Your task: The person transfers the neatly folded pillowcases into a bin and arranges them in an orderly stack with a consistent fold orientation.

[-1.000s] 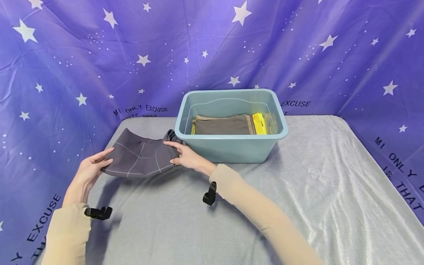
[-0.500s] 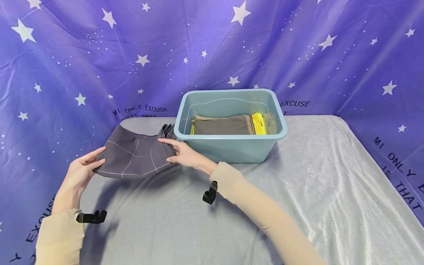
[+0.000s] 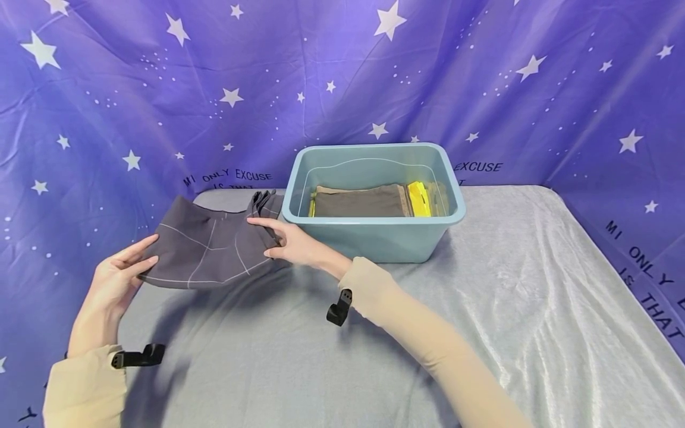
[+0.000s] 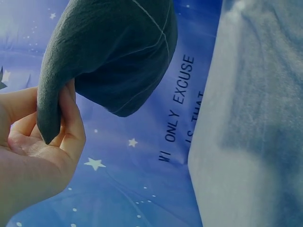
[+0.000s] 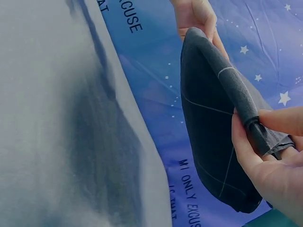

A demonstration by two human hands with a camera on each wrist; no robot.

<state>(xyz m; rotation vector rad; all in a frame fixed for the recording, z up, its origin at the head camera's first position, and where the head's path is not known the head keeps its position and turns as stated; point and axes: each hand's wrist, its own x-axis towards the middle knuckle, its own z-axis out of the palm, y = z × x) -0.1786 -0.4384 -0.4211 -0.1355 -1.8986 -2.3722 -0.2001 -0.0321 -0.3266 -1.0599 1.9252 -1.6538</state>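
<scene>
A dark grey cloth with thin pale crossing lines [image 3: 198, 246] is held up above the bed-like surface, left of the bin. Its left edge is pinched between the thumb and fingers of my left hand [image 3: 115, 276]; the left wrist view shows the cloth [image 4: 106, 52] drooping over the fingers. My right hand [image 3: 294, 244] pinches the bunched right end, close to the bin's left side. In the right wrist view the cloth [image 5: 208, 123] looks folded double, with a layered edge between thumb and fingers. What kind of garment or fabric it is, I cannot tell.
A blue-grey plastic bin [image 3: 374, 241] stands at the back middle. Inside lie a folded brown-grey cloth [image 3: 358, 202] and a yellow item [image 3: 419, 199]. Pale grey plush fabric [image 3: 514, 297] covers the surface. A purple star-printed curtain [image 3: 342, 71] hangs behind and at both sides.
Both hands have shifted left with the cloth, the left hand farther than the right, so the cloth is spread a little wider. The bin stays where it was.
</scene>
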